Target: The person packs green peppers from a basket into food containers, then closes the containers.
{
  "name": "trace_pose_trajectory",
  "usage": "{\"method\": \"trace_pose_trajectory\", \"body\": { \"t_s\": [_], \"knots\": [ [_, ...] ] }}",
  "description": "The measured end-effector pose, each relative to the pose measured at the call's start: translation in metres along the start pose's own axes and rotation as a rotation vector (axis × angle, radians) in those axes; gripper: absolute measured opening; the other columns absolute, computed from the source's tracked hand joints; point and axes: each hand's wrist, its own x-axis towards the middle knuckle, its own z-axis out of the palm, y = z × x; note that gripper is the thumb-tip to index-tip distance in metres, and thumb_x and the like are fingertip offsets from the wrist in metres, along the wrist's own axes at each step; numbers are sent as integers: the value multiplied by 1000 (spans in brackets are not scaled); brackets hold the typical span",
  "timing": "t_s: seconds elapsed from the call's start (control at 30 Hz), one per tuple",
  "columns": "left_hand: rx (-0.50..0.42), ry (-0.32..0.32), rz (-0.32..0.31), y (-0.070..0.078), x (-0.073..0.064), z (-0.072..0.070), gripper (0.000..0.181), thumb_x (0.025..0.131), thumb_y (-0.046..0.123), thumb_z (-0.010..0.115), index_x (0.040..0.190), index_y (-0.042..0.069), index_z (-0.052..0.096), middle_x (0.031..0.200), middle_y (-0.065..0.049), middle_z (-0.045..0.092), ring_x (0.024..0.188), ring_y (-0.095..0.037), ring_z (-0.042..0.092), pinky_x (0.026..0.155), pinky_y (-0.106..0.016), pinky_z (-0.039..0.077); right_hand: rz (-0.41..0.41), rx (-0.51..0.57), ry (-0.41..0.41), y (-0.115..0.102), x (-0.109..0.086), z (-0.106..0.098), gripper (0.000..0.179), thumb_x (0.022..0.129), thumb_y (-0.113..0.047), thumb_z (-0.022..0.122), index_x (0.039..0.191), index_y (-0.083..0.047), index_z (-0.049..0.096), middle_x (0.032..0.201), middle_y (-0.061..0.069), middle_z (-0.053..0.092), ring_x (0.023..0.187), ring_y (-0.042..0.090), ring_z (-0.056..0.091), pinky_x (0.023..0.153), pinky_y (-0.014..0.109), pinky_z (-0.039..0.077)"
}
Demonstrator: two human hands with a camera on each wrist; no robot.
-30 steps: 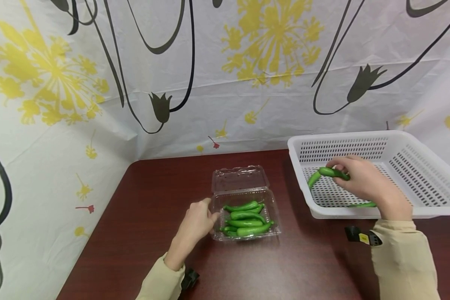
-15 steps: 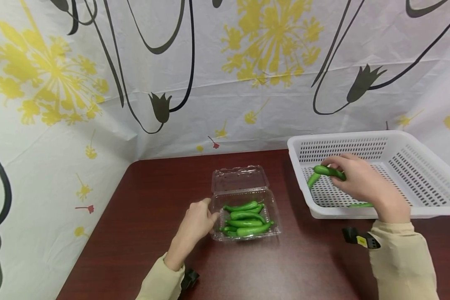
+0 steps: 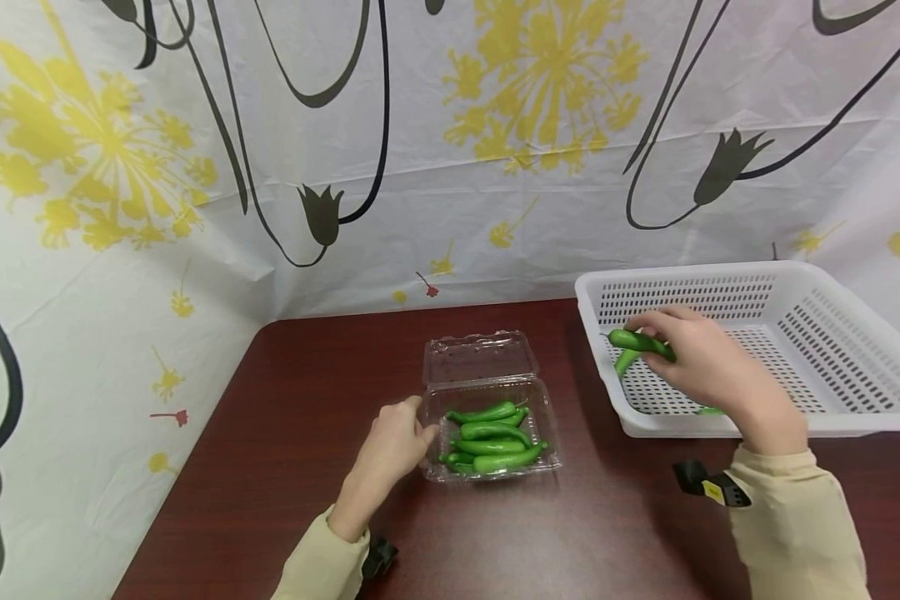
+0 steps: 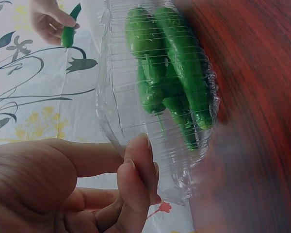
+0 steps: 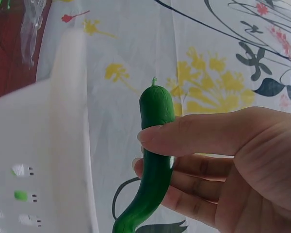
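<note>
Between the thumb and fingers of my right hand (image 3: pixel 701 358) is a green chili pepper (image 3: pixel 633 340), raised over the left part of the white basket (image 3: pixel 862 333). The right wrist view shows the same pepper (image 5: pixel 155 187) with its stem end up and its lower end bending away. My left hand (image 3: pixel 392 442) holds the left edge of a clear plastic clamshell box (image 3: pixel 480 362), its fingertips at the rim in the left wrist view. Several green chili peppers (image 3: pixel 495 447) lie side by side in the box, whose lid is folded back.
Another pepper (image 3: pixel 626 362) lies by the basket's left wall, and a bit of one shows at its front, partly behind my right wrist. The dark red wooden table (image 3: pixel 330 367) meets a patterned white cloth (image 3: pixel 435 217) at the back and left.
My right hand has moved left within the basket area, carrying the pepper toward the left wall. The left hand and the box have stayed where they were.
</note>
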Motion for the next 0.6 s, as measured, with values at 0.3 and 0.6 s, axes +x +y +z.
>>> {"method": "trace_pose_trajectory", "body": {
  "t_s": [0.3, 0.6],
  "knots": [
    [10, -2, 1, 0, 0, 0, 52, 93, 8, 70, 136, -14, 52, 52, 5, 54, 44, -8, 54, 64, -36, 53, -42, 8, 16, -17, 3, 3, 31, 79, 5, 77, 109, -4, 70, 96, 10, 63, 89, 32, 62, 77, 54, 50],
    [15, -1, -3, 0, 1, 0, 52, 93, 9, 70, 136, -14, 52, 52, 5, 54, 44, -8, 54, 65, -37, 53, -79, 21, 24, -31, 7, 7, 31, 81, 4, 76, 110, -3, 70, 98, 10, 64, 87, 30, 65, 75, 53, 51]
  ]
}}
